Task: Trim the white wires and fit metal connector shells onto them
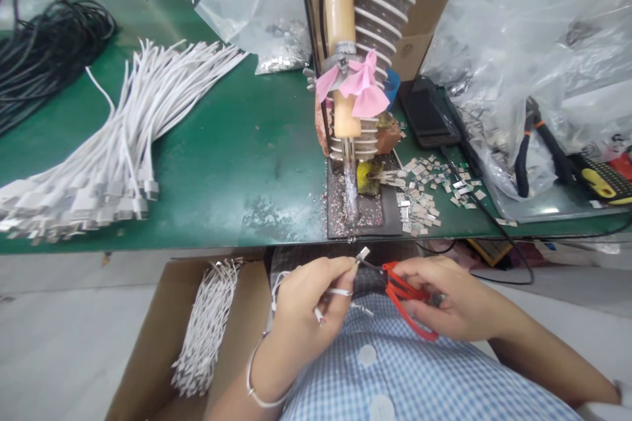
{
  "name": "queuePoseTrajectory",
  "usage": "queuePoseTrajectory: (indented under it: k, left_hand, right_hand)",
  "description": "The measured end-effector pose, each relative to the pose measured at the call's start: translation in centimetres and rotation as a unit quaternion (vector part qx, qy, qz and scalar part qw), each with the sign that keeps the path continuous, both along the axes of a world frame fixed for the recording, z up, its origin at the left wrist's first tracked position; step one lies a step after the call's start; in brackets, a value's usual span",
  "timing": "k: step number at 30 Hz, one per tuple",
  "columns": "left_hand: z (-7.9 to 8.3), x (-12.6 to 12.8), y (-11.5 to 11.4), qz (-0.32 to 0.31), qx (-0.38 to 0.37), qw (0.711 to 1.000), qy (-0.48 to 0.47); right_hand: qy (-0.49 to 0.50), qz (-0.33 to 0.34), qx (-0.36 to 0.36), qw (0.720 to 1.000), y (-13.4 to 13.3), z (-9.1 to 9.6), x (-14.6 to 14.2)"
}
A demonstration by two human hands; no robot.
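Head view: left hand (309,296) holds one connector (363,254), right hand (451,293) one red-handled tool (407,290).

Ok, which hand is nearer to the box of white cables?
Left. The left hand is just right of the box; the right hand, holding the red-handled tool, is farther right.

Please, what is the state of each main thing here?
Left hand: holding silver metal connector
Right hand: gripping red-handled tool
Tan-handled soldering iron: tip down, heat unclear
Black phone: screen dark
Black-handled pliers: handles spread
Brown cardboard box: open, white cables inside
White cable bundle: lying on green table
Black cables: coiled
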State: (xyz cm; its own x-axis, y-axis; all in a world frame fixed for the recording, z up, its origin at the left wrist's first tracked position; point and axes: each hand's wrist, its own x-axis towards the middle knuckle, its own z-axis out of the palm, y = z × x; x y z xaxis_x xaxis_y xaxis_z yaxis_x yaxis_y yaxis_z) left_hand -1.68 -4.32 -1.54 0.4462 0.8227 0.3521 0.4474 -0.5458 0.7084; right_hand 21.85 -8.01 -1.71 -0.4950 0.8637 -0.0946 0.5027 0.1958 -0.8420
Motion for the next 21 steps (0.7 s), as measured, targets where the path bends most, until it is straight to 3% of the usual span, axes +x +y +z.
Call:
queuePoseTrajectory:
  k: [13, 17, 19, 21]
  left_hand:
    - [-0.1, -0.1, 0.1, 0.005, -0.014, 1.000, 0.005]
    - [-0.1, -0.3, 0.0, 0.004, -0.014, 1.000, 0.004]
    - [-0.2, -0.3, 0.0, 0.004, -0.018, 1.000, -0.002]
    - [-0.3, -0.4, 0.0, 0.004, -0.022, 1.000, -0.013]
  right_hand:
    - [0.034, -0.007, 0.006, 0.999, -0.3, -0.5, -1.0]
    - [0.042, -0.025, 0.047, 0.998, -0.6, -0.2, -0.7]
    - [0.038, -0.057, 0.091, 0.993, -0.8, 0.2, 0.2]
    - [0.023, -0.154, 0.144, 0.977, -0.9, 0.8, 1.8]
